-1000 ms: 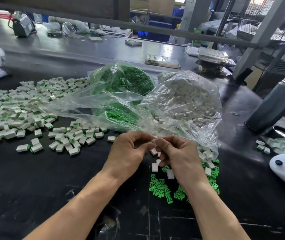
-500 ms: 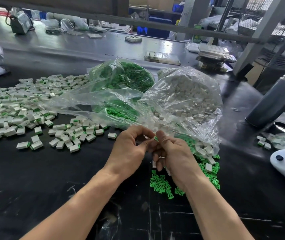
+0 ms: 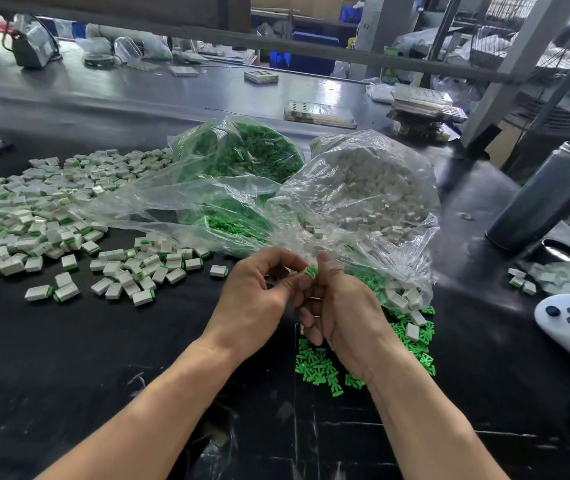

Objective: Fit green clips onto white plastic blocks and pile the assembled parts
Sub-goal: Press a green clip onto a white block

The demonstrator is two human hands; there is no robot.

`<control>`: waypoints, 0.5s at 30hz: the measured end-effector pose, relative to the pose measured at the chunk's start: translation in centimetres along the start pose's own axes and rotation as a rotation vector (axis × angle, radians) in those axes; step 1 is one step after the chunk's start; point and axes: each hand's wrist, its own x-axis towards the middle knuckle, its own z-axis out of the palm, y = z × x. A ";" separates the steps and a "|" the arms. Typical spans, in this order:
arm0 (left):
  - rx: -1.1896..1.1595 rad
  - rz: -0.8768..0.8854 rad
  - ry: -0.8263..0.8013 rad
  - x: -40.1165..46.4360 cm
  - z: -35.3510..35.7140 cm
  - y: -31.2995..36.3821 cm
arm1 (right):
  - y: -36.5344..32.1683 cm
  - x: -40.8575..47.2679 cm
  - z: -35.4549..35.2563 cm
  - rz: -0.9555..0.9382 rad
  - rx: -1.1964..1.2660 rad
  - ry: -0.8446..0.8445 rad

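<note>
Hands meet above the black worktop (image 3: 68, 358). We note the left hand (image 3: 252, 299) and right hand (image 3: 342, 317), each with its grip pinching one small green plastic clip (image 3: 311, 271) held between their fingertips; whether a white block sits beneath it, we cannot tell. Assembled white plastic blocks with green clips (image 3: 51, 223) lie piled far left. Loose green clips (image 3: 318, 367) lie under the right wrist. Behind: clear bag of green clips (image 3: 242, 157), clear bag of white blocks (image 3: 370, 188).

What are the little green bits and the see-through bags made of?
The green clips look like hard moulded plastic: one bright colour, matching shapes, slight sheen. The bags look like thin soft plastic film: clear, wrinkled, with shiny glints.
</note>
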 end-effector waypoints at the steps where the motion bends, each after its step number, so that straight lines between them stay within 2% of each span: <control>1: 0.005 0.001 0.000 0.0 -0.1 0.0 | 0.0 0.0 0.1 0.003 -0.014 0.005; 9: -0.025 0.024 -0.012 -0.2 0.4 0.7 | -0.2 0.1 1.1 0.007 -0.215 0.123; 15: -0.047 0.030 0.022 -0.3 0.8 0.8 | -0.6 0.1 1.5 0.016 -0.135 0.131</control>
